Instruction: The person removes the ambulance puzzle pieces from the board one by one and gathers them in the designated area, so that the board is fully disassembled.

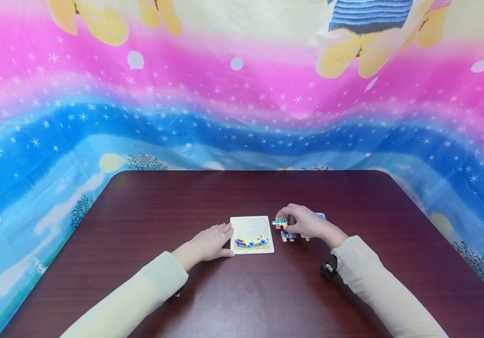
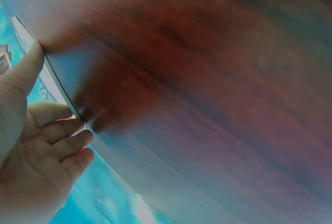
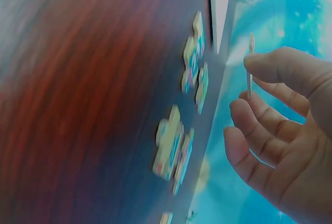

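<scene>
The white-rimmed puzzle tray [image 1: 252, 218] lies flat on the table, its lower part filled with a vehicle picture. My left hand [image 1: 211, 241] rests against the tray's left edge, thumb at the near corner and fingers farther up. In the left wrist view, the fingers of this hand [image 2: 49, 146] are lightly bent along the tray's edge. Right of the tray, my right hand [image 1: 305, 221] pinches a jigsaw piece [image 3: 250, 81] between thumb and fingers, seen edge-on above the table. Below that hand lies another jigsaw piece [image 1: 288, 237].
Several loose jigsaw pieces [image 3: 168, 149] lie on the dark wooden table [image 1: 174, 197], partly hidden by my right hand in the head view. One blue-edged piece [image 1: 320, 215] shows behind that hand. A patterned cloth [image 1: 242, 103] hangs beyond the table's far edge.
</scene>
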Motion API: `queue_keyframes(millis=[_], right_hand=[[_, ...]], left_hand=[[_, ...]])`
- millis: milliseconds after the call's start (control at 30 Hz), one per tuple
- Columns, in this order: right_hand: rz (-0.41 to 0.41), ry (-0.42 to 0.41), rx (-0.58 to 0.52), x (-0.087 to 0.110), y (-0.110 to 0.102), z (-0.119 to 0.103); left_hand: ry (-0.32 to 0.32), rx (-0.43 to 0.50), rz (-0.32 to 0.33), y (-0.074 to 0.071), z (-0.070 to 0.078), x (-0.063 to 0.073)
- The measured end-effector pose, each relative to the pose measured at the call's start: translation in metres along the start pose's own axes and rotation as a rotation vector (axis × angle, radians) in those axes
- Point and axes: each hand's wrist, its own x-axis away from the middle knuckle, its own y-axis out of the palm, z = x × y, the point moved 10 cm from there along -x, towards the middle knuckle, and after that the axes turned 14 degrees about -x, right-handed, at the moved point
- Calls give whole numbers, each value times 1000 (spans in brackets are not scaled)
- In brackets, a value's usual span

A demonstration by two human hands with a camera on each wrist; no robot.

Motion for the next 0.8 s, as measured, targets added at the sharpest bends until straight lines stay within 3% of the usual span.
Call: queue_keyframes(millis=[467,800], right_hand=[[80,80,-37,41,-43,44],[45,137,-9,66,-51,73]], left_hand=[[-8,-12,-8,2,0,-1],[-1,-12,3,0,1,0]])
